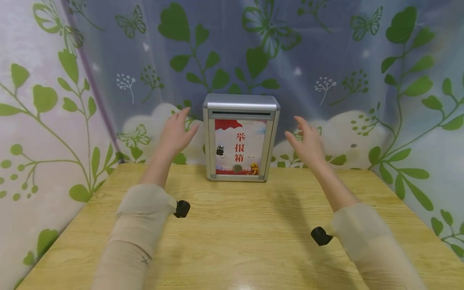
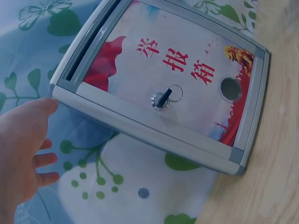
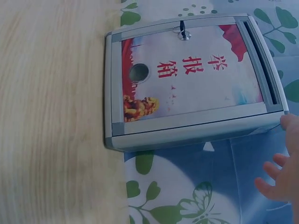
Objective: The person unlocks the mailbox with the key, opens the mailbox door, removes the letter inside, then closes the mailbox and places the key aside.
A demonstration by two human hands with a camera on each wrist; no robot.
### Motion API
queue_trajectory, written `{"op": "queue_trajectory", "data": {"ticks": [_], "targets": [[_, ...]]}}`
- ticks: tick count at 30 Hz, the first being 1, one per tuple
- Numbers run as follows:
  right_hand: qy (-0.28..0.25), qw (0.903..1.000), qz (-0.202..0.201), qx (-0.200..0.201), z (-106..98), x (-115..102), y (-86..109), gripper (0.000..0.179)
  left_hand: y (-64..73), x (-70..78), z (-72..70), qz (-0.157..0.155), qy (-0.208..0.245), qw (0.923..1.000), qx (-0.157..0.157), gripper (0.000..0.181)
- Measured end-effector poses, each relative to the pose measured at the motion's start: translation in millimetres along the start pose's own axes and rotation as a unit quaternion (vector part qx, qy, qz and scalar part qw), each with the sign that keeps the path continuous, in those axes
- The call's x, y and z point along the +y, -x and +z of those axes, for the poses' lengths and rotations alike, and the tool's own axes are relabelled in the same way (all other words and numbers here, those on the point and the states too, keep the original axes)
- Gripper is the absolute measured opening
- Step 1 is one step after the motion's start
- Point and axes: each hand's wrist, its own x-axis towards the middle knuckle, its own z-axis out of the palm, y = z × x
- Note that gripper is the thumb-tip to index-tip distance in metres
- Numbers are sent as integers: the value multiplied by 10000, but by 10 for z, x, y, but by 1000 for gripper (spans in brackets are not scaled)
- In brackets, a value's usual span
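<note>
- Head view: we see an upright, silver metal-framed box (image 1: pixel 232 104) with a white printed front panel, standing on the table between our two hands, right of the left hand and left of the right.
- Our left hand (image 1: pixel 175 133) is released, its fingers loosely extended; it hangs level with the box's upper half, just beside it.
- Our right hand (image 1: pixel 308 143) is released too, fingers spread and slightly bent, on the box's opposite side — a gap shows there in the head view.
- Between the hands, a long dark slot (image 1: pixel 240 113) crosses the top of the box's front, with red Chinese characters (image 1: pixel 239 148) running below it.
- Nearer the left hand we find a silver round lock (image 2: pixel 159 101) with a black-headed key (image 2: pixel 163 97) and a thin metal ring.
- Nearer the right hand, low on the panel, sits a printed golden lion (image 3: pixel 140 108); a round grey disc (image 3: pixel 138 73) lies beside it.
- Behind both hands hangs a blue-and-white cloth (image 1: pixel 315 44) with green leaves and butterflies; below them spreads a yellowish wood-grain table (image 1: pixel 232 225).
- Back from each hand, we wear a pale beige sleeve (image 1: pixel 145 205) and a small black device (image 1: pixel 182 209).
</note>
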Motion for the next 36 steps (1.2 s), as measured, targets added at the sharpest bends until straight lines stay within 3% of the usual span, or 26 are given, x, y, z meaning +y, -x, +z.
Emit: {"op": "queue_trajectory", "data": {"ticks": [4,7,12,17,20,24,30,36], "targets": [[-604,9981,45,-66,10,-95,-110,59,-86,88,-6,132,-26,9999,-43,63],[-673,9977,-29,-99,19,-169,-192,56,-146,162,-17,224,-25,9997,-27,63],[-227,9996,-112,-95,42,-307,-324,52,-245,300,-35,178,261,9995,-17,62],[318,9993,-151,-87,77,-418,-416,54,-299,421,-24,-52,501,9979,-410,61],[533,9983,-66,-242,105,-457,-443,57,-309,448,-5,-154,460,9974,-527,60],[397,9982,86,-450,134,-470,-467,59,-321,456,25,-242,723,9959,-497,58],[243,9980,277,-517,166,-462,-484,58,-329,454,92,-173,1005,9938,-453,60],[73,9982,317,-503,209,-475,-472,57,-305,459,127,-297,1067,9933,-340,60]]}}
